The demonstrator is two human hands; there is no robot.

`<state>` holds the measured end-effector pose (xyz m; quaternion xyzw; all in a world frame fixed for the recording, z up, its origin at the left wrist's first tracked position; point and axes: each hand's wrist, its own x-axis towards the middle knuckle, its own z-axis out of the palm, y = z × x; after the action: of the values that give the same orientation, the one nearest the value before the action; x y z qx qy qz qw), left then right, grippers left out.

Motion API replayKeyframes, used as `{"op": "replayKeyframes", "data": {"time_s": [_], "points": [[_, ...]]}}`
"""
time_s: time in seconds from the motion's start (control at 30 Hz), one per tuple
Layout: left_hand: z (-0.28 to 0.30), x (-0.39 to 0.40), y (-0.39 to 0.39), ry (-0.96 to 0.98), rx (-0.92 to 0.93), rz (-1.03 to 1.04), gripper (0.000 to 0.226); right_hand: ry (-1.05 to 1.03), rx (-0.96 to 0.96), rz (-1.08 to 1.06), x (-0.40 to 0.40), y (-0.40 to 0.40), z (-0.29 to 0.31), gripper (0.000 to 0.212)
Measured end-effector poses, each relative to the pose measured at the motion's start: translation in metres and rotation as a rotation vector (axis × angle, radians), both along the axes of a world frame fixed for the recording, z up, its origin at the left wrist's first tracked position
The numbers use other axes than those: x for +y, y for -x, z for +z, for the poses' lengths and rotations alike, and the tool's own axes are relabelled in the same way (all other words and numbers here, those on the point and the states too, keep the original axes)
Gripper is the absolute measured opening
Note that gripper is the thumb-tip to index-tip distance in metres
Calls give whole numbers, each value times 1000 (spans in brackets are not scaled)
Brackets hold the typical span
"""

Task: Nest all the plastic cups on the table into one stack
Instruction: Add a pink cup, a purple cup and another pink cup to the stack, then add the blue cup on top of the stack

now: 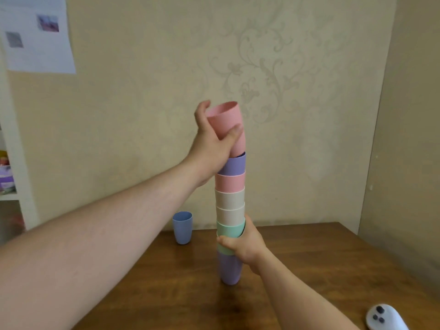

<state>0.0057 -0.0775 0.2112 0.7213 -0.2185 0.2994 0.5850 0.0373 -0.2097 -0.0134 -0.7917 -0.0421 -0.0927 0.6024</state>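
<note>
A tall stack of nested plastic cups (230, 198) stands on the wooden table (309, 270); purple at the bottom, then green, cream, pink and purple. My left hand (212, 144) grips a pink cup (227, 122) at the very top, tilted left, its base sitting in the purple cup's mouth. My right hand (245, 244) is wrapped around the green cups low on the stack. A single blue cup (182, 227) stands upright by itself at the table's back edge, left of the stack.
A white controller (384, 317) lies at the table's front right corner. Patterned wallpaper is close behind the table. A white shelf unit (12, 163) with small items stands at far left, with paper sheets (38, 32) pinned above.
</note>
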Motion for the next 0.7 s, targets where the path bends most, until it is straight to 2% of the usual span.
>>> {"op": "replayKeyframes", "data": {"time_s": [0.1, 0.23, 0.37, 0.53, 0.63, 0.7], "points": [[-11, -7, -9, -168, 36, -21, 82, -8, 2, 7, -1, -1, -1, 78], [-13, -8, -19, -111, 152, -9, 82, -9, -3, 7, -2, -3, -3, 81], [-27, -5, -31, -83, 238, -117, 84, -19, -5, 7, -2, -7, -5, 78], [-39, 8, -38, -140, 221, -190, 114, -15, -3, 28, -2, -15, -4, 80], [-56, 26, -46, -167, 257, -153, 94, -13, 3, 46, -4, -20, -4, 82], [-76, 45, -58, -174, 258, 12, 72, -8, -2, 57, -4, -24, -4, 82]]}}
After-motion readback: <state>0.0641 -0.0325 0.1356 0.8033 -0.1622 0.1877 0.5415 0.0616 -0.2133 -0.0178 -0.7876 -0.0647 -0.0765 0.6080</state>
